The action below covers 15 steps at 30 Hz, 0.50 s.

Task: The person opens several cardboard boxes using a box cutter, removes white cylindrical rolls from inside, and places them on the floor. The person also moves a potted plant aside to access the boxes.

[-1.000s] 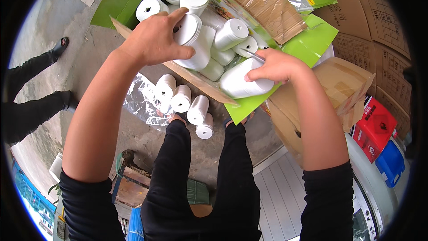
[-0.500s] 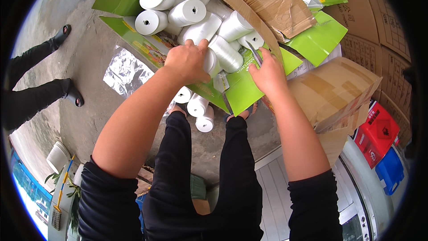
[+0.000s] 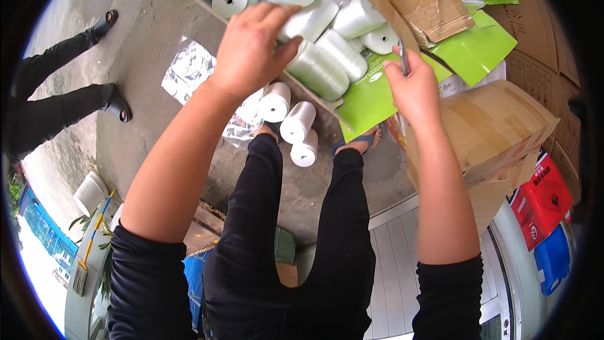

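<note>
A green box [image 3: 371, 97] holds several white thread spools [image 3: 340, 53], some lying on their sides and some with their core holes showing. Over its left edge is my left hand [image 3: 251, 41], thumb apart from the extended fingers and nothing visible inside. Its fingertips are close to the spools, though I cannot tell whether they touch. One large spool [image 3: 318, 69] lies just right of my left thumb. My right hand [image 3: 412, 85] grips a slim metal tool [image 3: 403, 56] that points up beside the box's right flap; its kind is unclear.
Several more spools [image 3: 297, 123] lie on the floor by my feet, beside crumpled clear plastic [image 3: 242, 126]. A taped cardboard carton [image 3: 491, 126] stands at right, with red and blue containers [image 3: 541, 195] beyond it. Another person's legs [image 3: 75, 104] are at the left.
My left hand has come away from the spool it was on, which now lies in the box. The right hand has moved right with the tool. The view has shifted.
</note>
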Motion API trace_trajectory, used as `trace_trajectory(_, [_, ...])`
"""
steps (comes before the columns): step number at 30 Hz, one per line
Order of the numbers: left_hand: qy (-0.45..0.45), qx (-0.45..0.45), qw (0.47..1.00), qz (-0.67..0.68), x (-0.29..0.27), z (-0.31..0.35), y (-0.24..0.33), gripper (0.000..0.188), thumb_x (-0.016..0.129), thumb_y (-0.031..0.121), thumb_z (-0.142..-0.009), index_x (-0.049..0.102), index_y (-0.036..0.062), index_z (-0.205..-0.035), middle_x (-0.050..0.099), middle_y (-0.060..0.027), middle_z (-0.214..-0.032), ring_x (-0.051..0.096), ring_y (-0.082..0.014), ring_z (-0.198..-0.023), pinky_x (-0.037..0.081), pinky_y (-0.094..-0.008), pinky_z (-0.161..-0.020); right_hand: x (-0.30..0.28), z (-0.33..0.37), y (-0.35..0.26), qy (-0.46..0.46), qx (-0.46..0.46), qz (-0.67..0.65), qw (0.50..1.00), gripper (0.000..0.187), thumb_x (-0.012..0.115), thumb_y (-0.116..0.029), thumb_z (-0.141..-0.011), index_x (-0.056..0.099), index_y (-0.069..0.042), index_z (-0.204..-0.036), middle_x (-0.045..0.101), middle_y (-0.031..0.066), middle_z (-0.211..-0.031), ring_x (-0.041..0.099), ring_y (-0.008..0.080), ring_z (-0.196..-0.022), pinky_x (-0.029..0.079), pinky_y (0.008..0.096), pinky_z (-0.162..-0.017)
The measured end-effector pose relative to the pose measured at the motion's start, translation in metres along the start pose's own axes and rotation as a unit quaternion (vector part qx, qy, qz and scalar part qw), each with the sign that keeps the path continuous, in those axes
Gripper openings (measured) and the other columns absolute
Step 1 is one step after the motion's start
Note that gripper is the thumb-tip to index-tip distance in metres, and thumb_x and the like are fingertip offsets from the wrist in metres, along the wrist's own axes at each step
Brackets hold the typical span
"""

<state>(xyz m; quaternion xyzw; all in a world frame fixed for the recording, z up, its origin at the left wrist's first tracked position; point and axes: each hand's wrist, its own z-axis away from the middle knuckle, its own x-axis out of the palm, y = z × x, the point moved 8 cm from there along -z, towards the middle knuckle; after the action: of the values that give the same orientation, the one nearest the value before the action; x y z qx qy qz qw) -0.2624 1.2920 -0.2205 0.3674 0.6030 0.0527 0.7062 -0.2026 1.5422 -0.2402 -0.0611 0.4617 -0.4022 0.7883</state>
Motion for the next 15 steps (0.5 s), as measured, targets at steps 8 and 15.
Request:
trace_trajectory(8, [-0.004, -0.541, 0.832, 0.127, 0.051, 0.236, -0.156, 0.035, 0.068, 0.03, -0.09, 0.07, 0.0, -0.109, 0.074, -0.0152, -0.096, 0.072, -0.0242, -0.089, 0.054, -0.035, -0.08, 0.168, 0.178, 0.035, -0.245, 0.012, -0.164, 0.955, 0.03, 0.053, -0.006, -0.092, 0.063, 0.002, -0.12, 0.072, 0.0127, -0.096, 0.056, 0.0094, -0.053, 0.046, 0.0248, -0.05])
trace_trajectory(15, [-0.042, -0.651, 0.734, 0.188, 0.186, 0.212, -0.195, 0.124, 0.075, 0.074, -0.062, 0.033, -0.0091, -0.144, 0.05, -0.0364, -0.133, 0.053, -0.0448, -0.126, 0.045, -0.0433, -0.105, 0.312, 0.128, 0.186, -0.099, 0.506, -0.221, 0.828, 0.069, 0.073, -0.055, -0.085, 0.055, -0.001, -0.124, 0.063, 0.0177, -0.101, 0.048, 0.0143, -0.048, 0.035, 0.0285, -0.04])
